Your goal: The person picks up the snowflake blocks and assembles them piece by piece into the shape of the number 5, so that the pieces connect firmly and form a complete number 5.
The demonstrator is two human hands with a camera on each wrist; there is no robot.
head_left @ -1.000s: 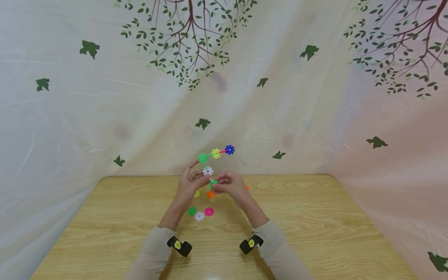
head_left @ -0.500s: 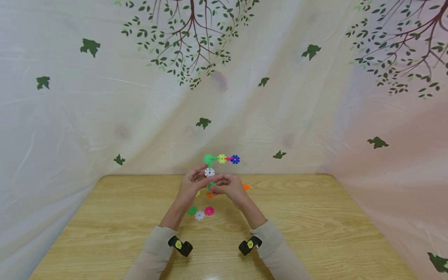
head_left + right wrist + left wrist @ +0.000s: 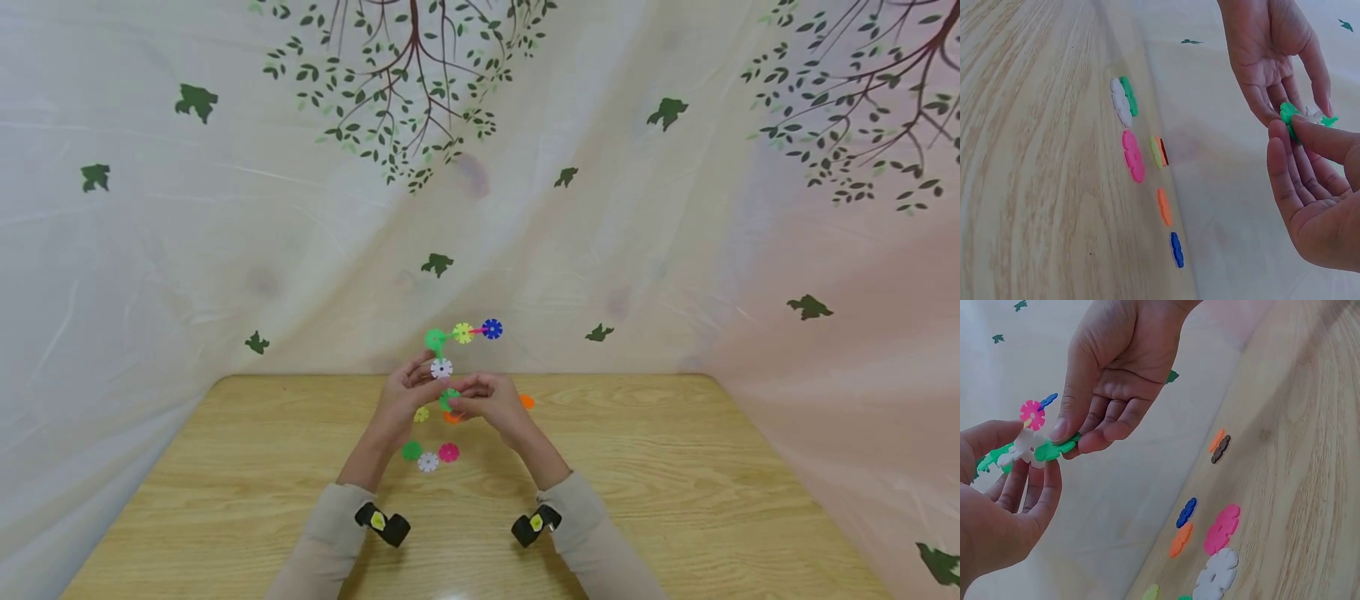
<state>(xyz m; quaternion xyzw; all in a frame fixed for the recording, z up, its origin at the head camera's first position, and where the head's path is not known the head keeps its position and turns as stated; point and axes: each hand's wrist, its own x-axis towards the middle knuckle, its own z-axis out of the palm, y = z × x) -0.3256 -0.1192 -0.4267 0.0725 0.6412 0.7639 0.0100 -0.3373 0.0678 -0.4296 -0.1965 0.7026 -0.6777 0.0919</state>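
Note:
Both hands hold a chain of joined plastic snowflake discs above the table's far part. In the head view its upper run has a green disc (image 3: pixel 435 339), a yellow disc (image 3: pixel 462 333) and a blue disc (image 3: pixel 492 328) at the right tip. Below the green one hangs a white disc (image 3: pixel 442 367). My left hand (image 3: pixel 402 404) pinches the chain at a white disc (image 3: pixel 1021 449), seen in the left wrist view. My right hand (image 3: pixel 491 403) pinches a green disc (image 3: pixel 1057 449) between thumb and fingers, against that white disc. Fingertips partly hide where they meet.
Loose discs lie on the wooden table (image 3: pixel 637 483): green (image 3: pixel 412 451), white (image 3: pixel 428 462) and pink (image 3: pixel 448 452) near the front, yellow (image 3: pixel 422 414) and orange (image 3: pixel 527 402) farther back. Blue (image 3: pixel 1187 512) and dark brown (image 3: pixel 1220 449) ones show too. A printed cloth (image 3: pixel 525 250) hangs behind.
The chain's upper run swung right and down, then back left and up. The pinched green disc shifted slightly left with the right fingertips. Both hands keep their grip.

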